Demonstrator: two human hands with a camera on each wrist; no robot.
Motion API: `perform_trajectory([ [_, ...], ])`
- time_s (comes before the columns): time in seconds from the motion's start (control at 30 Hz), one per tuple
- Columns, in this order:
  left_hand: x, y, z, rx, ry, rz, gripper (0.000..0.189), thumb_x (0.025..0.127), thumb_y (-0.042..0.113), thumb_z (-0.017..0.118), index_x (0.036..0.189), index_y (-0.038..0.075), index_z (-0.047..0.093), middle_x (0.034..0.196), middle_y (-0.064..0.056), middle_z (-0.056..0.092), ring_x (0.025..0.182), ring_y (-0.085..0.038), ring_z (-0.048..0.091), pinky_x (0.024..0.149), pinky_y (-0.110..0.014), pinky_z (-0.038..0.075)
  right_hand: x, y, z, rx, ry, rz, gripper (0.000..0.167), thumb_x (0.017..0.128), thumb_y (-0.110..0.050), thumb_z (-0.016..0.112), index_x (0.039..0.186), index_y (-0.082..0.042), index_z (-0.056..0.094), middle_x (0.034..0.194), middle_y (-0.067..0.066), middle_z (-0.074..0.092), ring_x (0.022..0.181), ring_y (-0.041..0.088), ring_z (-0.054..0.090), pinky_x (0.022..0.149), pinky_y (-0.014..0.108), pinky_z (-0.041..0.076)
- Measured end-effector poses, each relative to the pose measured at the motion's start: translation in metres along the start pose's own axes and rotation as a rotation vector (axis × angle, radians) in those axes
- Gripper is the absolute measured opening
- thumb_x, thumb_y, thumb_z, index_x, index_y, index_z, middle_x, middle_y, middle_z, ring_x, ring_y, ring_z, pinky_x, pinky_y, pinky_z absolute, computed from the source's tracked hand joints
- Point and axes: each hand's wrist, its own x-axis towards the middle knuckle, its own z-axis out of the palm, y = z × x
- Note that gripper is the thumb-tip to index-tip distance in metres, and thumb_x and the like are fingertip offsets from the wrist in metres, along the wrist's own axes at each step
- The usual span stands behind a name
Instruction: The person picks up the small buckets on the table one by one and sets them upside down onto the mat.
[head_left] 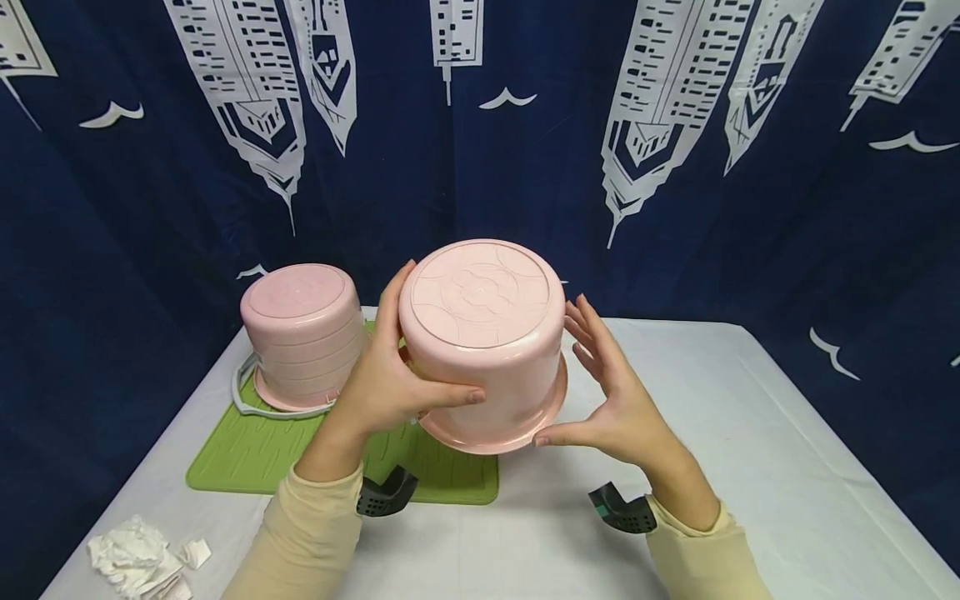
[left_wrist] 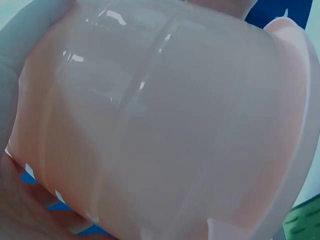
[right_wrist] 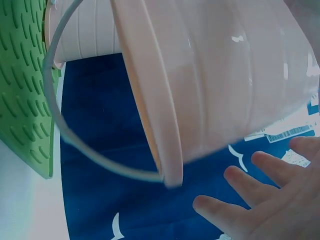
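Note:
A pale pink bucket point(head_left: 483, 367) is held upside down in the air above the table, its patterned base facing up. My left hand point(head_left: 382, 379) grips it from the left, thumb across the front and fingers round the far side. On the right, my right hand point(head_left: 626, 408) is spread, its thumb tip by the bucket's rim. In the right wrist view its fingers point(right_wrist: 250, 187) stand apart from the wall, and the bucket's thin grey handle point(right_wrist: 102, 160) hangs in an arc below the rim.
A second pink bucket point(head_left: 303, 342) stands upside down on a green ridged mat point(head_left: 247, 454), its grey handle point(head_left: 243, 404) lying round the rim. Crumpled white tissue point(head_left: 138, 554) lies at the table's front left. A dark blue printed curtain point(head_left: 480, 167) hangs behind the white table point(head_left: 720, 433).

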Motion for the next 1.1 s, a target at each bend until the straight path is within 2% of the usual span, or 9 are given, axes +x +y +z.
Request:
perform_trajectory([
  [0.17, 0.001, 0.004, -0.013, 0.075, 0.105, -0.003, 0.141, 0.055, 0.016, 0.102, 0.161, 0.032, 0.010, 0.157, 0.009, 0.030, 0.138, -0.011, 0.035, 0.108, -0.042, 0.039, 0.000, 0.000, 0.000, -0.009, -0.004, 0.017, 0.149, 0.046, -0.002, 0.102, 0.163, -0.025, 0.012, 0.164, 0.003, 0.024, 0.148, 0.025, 0.027, 0.114, 0.053, 0.027],
  [0.37, 0.002, 0.006, -0.019, 0.260, 0.219, -0.007, 0.145, 0.051, 0.037, 0.103, 0.161, 0.033, 0.008, 0.159, 0.013, 0.025, 0.141, -0.009, 0.031, 0.115, -0.041, 0.027, -0.001, 0.001, 0.000, -0.031, -0.009, 0.042, 0.150, 0.047, -0.003, 0.102, 0.163, -0.027, 0.010, 0.164, -0.001, 0.023, 0.148, 0.023, 0.027, 0.115, 0.051, 0.027],
  [0.47, 0.004, 0.001, -0.015, 0.360, 0.231, 0.000, 0.148, 0.048, 0.044, 0.102, 0.162, 0.032, 0.008, 0.160, 0.011, 0.025, 0.142, -0.010, 0.029, 0.115, -0.043, 0.027, -0.001, 0.001, -0.001, -0.034, -0.010, 0.049, 0.150, 0.047, -0.002, 0.102, 0.163, -0.028, 0.010, 0.165, -0.002, 0.022, 0.148, 0.022, 0.027, 0.115, 0.050, 0.027],
  [0.57, 0.005, -0.010, -0.007, 0.413, 0.202, -0.001, 0.149, 0.048, 0.048, 0.102, 0.163, 0.028, 0.008, 0.161, 0.006, 0.025, 0.144, -0.014, 0.028, 0.115, -0.046, 0.027, -0.001, 0.001, -0.001, -0.037, -0.009, 0.050, 0.151, 0.047, -0.002, 0.102, 0.163, -0.028, 0.009, 0.165, -0.002, 0.022, 0.148, 0.022, 0.027, 0.115, 0.049, 0.027],
  [0.67, 0.007, -0.024, 0.004, 0.402, 0.165, -0.026, 0.149, 0.049, 0.051, 0.100, 0.163, 0.024, 0.008, 0.161, 0.005, 0.026, 0.144, -0.014, 0.029, 0.116, -0.045, 0.027, -0.001, 0.001, -0.002, -0.037, -0.009, 0.054, 0.150, 0.048, -0.002, 0.102, 0.163, -0.028, 0.009, 0.165, -0.002, 0.023, 0.148, 0.021, 0.027, 0.115, 0.049, 0.028],
  [0.77, 0.007, -0.036, 0.015, 0.356, 0.163, -0.056, 0.150, 0.049, 0.052, 0.100, 0.163, 0.023, 0.007, 0.161, 0.004, 0.025, 0.143, -0.013, 0.029, 0.116, -0.042, 0.026, -0.001, 0.001, -0.002, -0.036, -0.012, 0.056, 0.150, 0.048, -0.002, 0.102, 0.163, -0.028, 0.010, 0.165, -0.002, 0.023, 0.148, 0.021, 0.028, 0.115, 0.050, 0.028],
  [0.93, 0.005, -0.059, 0.029, 0.305, 0.246, -0.122, 0.149, 0.051, 0.055, 0.098, 0.162, 0.025, 0.003, 0.160, 0.001, 0.025, 0.142, -0.014, 0.029, 0.115, -0.041, 0.028, 0.001, 0.000, -0.001, -0.042, -0.019, 0.053, 0.148, 0.049, -0.003, 0.102, 0.163, -0.028, 0.010, 0.164, -0.001, 0.024, 0.148, 0.023, 0.029, 0.115, 0.052, 0.027],
  [1.03, 0.003, -0.075, 0.038, 0.309, 0.301, -0.165, 0.148, 0.053, 0.057, 0.097, 0.162, 0.025, 0.002, 0.161, -0.002, 0.023, 0.142, -0.014, 0.028, 0.115, -0.042, 0.027, 0.000, 0.001, -0.001, -0.052, -0.025, 0.049, 0.147, 0.050, -0.005, 0.102, 0.163, -0.028, 0.011, 0.164, 0.001, 0.025, 0.147, 0.024, 0.029, 0.114, 0.054, 0.028],
  [1.1, 0.002, -0.084, 0.042, 0.323, 0.324, -0.167, 0.148, 0.054, 0.056, 0.097, 0.162, 0.024, 0.002, 0.161, -0.005, 0.023, 0.143, -0.017, 0.027, 0.115, -0.045, 0.026, 0.000, 0.002, 0.000, -0.057, -0.026, 0.043, 0.146, 0.051, -0.006, 0.102, 0.163, -0.027, 0.011, 0.164, 0.001, 0.025, 0.147, 0.025, 0.030, 0.114, 0.055, 0.027],
])
